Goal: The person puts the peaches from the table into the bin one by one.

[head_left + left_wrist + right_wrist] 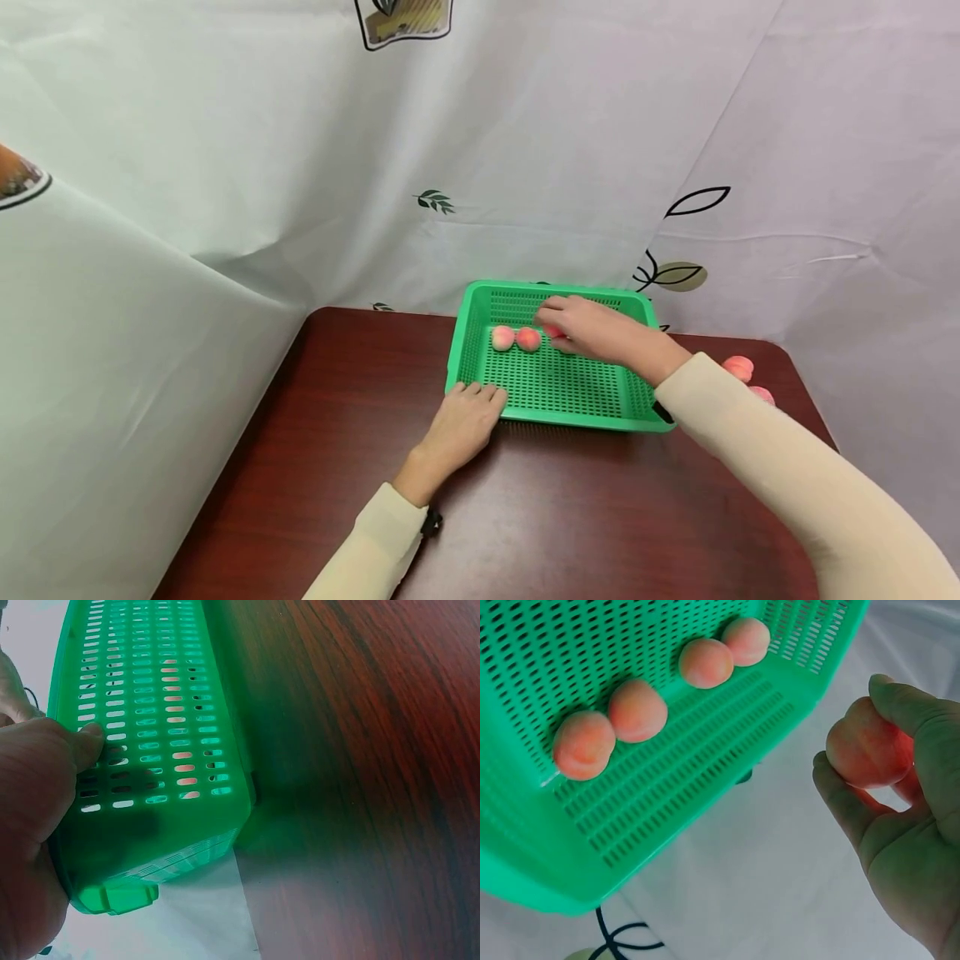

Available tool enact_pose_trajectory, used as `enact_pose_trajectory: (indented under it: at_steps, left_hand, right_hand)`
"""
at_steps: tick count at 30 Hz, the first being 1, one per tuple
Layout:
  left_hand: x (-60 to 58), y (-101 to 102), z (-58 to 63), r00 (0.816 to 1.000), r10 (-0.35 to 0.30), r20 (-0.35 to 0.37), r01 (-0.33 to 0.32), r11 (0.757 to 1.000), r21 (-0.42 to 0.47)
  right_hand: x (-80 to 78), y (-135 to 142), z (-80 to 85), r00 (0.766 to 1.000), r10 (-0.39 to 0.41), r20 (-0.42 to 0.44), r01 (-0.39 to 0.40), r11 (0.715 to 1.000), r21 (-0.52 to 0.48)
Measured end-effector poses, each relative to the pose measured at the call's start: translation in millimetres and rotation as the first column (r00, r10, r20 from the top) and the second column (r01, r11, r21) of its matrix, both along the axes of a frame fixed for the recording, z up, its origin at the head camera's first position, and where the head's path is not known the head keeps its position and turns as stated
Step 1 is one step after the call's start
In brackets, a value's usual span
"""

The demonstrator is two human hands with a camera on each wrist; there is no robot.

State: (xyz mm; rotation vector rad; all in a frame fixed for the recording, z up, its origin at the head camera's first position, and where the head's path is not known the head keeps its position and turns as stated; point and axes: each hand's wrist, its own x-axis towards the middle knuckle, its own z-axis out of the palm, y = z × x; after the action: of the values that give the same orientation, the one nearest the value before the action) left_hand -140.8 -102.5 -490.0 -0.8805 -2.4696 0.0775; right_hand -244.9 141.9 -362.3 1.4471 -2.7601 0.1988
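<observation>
A green plastic basket with slotted walls stands at the back of the table. My left hand grips its near left rim, fingers over the edge; in the left wrist view the thumb lies against the outer wall. Over the basket, my right hand holds a pink-red peach between thumb and fingers. Several more peaches sit in the basket as two touching pairs in the right wrist view, one pair with this peach, the other with this peach. In the head view the right hand hides part of the basket.
Two more peaches, an upper one and a lower one, lie on the dark red-brown table right of the basket, the lower partly behind my right sleeve. A white printed cloth hangs close behind the table.
</observation>
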Motion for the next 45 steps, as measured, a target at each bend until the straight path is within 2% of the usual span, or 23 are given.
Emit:
enact_pose_trajectory:
  at_steps: [6, 12, 21, 28, 34, 45]
  left_hand:
    - [-0.1, -0.8, 1.2, 0.999, -0.037, -0.037, 0.039, 0.998, 0.052]
    - [0.4, 0.1, 3.3, 0.997, -0.053, -0.051, 0.056, 0.997, 0.058]
    - [0.9, -3.2, 2.5, 0.998, -0.048, -0.03, 0.05, 0.997, 0.058]
    - [0.1, -2.4, 0.4, 1.0, -0.007, 0.017, 0.008, 1.0, -0.007]
    - [-0.8, 0.8, -0.3, 0.999, -0.004, 0.045, 0.006, 1.0, -0.023]
    - [-0.6, -1.3, -1.4, 1.0, 0.0, 0.008, 0.0, 1.0, -0.02]
  right_hand:
    - [-9.4, -19.7, -8.0, 0.993, -0.023, 0.117, 0.026, 1.0, -0.017]
    - [-16.5, -38.1, -20.5, 0.982, -0.023, 0.189, 0.015, 0.999, 0.044]
    - [-22.9, -64.1, -36.5, 0.962, 0.003, 0.273, -0.033, 0.994, 0.105]
    - [-25.9, -77.9, -48.9, 0.941, 0.004, 0.339, -0.067, 0.982, 0.176]
    - [-28.5, -80.8, -53.4, 0.929, -0.026, 0.368, -0.054, 0.977, 0.205]
    - [-31.0, -96.1, -62.3, 0.931, -0.048, 0.363, -0.066, 0.954, 0.294]
